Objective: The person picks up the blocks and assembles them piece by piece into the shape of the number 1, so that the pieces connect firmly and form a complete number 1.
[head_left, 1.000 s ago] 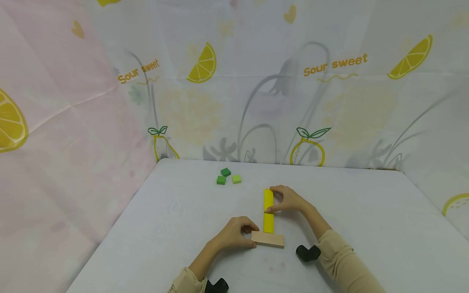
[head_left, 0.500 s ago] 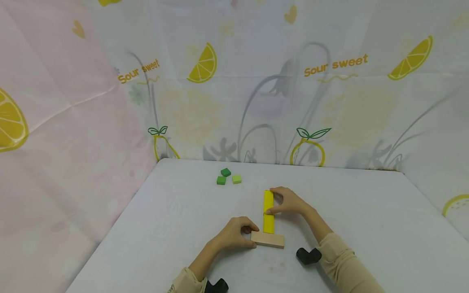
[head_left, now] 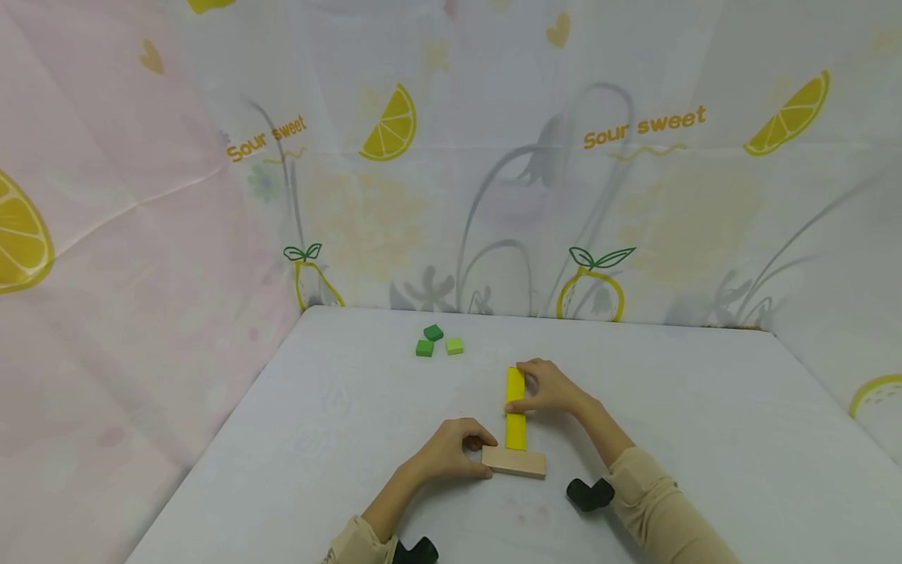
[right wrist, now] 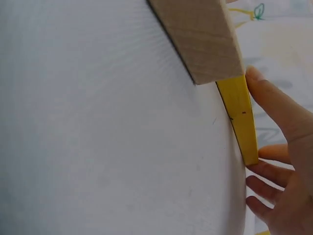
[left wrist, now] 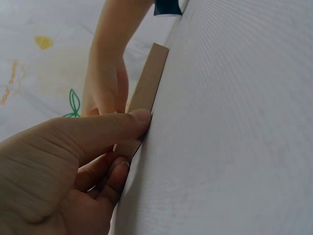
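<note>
A plain wooden block (head_left: 513,462) lies flat and crosswise on the table. My left hand (head_left: 451,450) pinches its left end between thumb and fingers, as the left wrist view also shows. From the block's far side, two yellow blocks run end to end in a line away from me: the near yellow block (head_left: 516,433) meets the wooden one, and the far yellow block (head_left: 515,382) continues it. With its thumb across the seam and its fingertips at the far end, my right hand (head_left: 550,388) holds the far yellow block. In the right wrist view the wooden block partly hides the near yellow block.
Toward the back left of the white table (head_left: 338,462) lie a dark green block (head_left: 433,333), a green block (head_left: 424,348) and a light green block (head_left: 454,346). A printed cloth (head_left: 479,157) hangs behind the table. Black wrist devices (head_left: 590,495) sit at both cuffs.
The far yellow block has slid slightly toward me, against the near one. My right thumb has shifted a little left over the seam. My left hand and the wooden block stay put.
</note>
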{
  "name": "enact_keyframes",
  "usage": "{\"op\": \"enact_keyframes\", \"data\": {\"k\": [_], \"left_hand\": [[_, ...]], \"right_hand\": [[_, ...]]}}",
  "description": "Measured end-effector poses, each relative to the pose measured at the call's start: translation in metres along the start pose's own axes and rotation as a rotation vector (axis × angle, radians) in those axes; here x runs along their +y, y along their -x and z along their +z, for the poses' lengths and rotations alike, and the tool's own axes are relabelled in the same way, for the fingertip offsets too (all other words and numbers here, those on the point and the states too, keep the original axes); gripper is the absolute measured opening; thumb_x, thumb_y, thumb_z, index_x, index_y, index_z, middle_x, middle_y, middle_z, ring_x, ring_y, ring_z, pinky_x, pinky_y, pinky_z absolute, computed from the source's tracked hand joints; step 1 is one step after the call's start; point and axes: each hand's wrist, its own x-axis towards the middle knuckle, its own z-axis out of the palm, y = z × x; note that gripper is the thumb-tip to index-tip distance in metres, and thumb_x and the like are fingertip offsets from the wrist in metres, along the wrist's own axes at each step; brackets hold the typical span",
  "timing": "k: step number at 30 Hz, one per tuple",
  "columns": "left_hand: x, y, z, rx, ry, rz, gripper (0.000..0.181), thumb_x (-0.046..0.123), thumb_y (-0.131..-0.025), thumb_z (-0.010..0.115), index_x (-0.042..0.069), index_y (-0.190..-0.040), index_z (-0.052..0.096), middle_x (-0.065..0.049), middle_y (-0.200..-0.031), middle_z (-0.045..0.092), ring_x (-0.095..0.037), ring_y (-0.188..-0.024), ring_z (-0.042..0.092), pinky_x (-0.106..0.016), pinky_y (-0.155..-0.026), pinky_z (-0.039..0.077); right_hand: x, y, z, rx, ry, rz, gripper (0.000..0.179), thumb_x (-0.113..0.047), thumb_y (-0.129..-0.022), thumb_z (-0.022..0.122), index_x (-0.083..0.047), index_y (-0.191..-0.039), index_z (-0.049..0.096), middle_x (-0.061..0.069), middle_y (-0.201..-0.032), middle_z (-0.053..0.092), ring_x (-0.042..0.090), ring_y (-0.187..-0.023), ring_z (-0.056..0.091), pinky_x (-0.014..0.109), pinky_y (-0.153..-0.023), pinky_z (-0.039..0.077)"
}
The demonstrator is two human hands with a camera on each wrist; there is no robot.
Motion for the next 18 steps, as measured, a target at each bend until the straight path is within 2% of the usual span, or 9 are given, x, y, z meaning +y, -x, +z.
{"op": "enact_keyframes", "data": {"k": [18], "left_hand": [[-0.0004, 0.0001, 0.0008, 0.005, -0.002, 0.007, 0.033, 0.008, -0.068, 0.082, 0.004, -0.099, 0.070, 0.000, -0.093, 0.066, -0.001, -0.080, 0.052, -0.019, -0.076, 0.047]], "right_hand": [[-0.0103, -0.0013, 0.0033, 0.025, 0.108, 0.022, 0.085, -0.046, -0.072, 0.076, 0.011, -0.129, 0.049, 0.029, -0.127, 0.050, 0.043, -0.117, 0.046, 0.053, -0.097, 0.039]]}}
